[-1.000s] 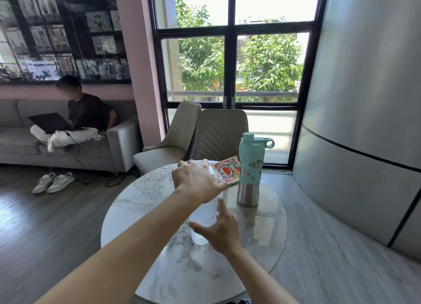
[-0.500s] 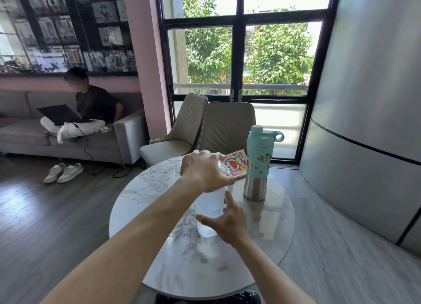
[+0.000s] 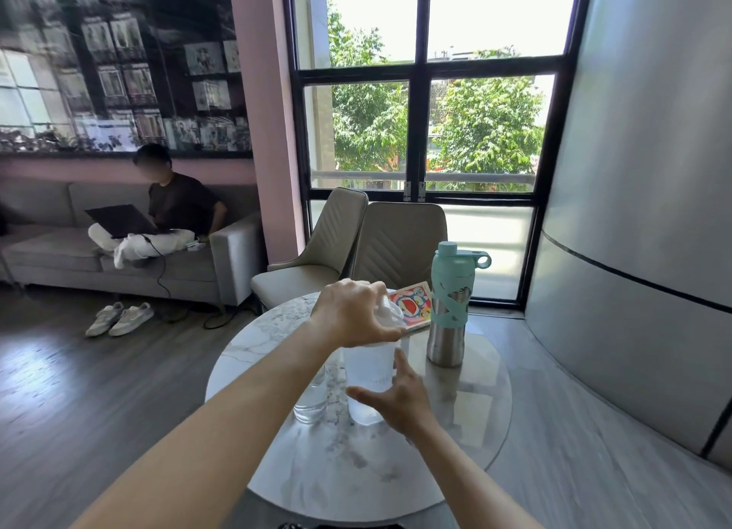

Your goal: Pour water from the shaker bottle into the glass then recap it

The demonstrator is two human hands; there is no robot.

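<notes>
A translucent white shaker bottle [image 3: 368,374] stands upright near the middle of the round marble table [image 3: 447,465]. My left hand [image 3: 352,316] comes from above and is closed over its lid [image 3: 392,310], hiding most of it. My right hand [image 3: 400,399] wraps the lower right side of the bottle, thumb across the front and a finger up the side. A clear glass [image 3: 311,403] with some water stands just left of the bottle, its upper part hidden behind my left forearm.
A teal and steel flask [image 3: 449,310] stands at the back right of the table, a colourful cartoon box [image 3: 412,304] lying beside it. Two beige chairs [image 3: 396,243] sit behind the table. A person with a laptop sits on the grey sofa [image 3: 47,251] at left.
Both hands keep their places on the shaker bottle. My head has moved, so the table sits slightly differently in view and the glass shows left of the bottle.
</notes>
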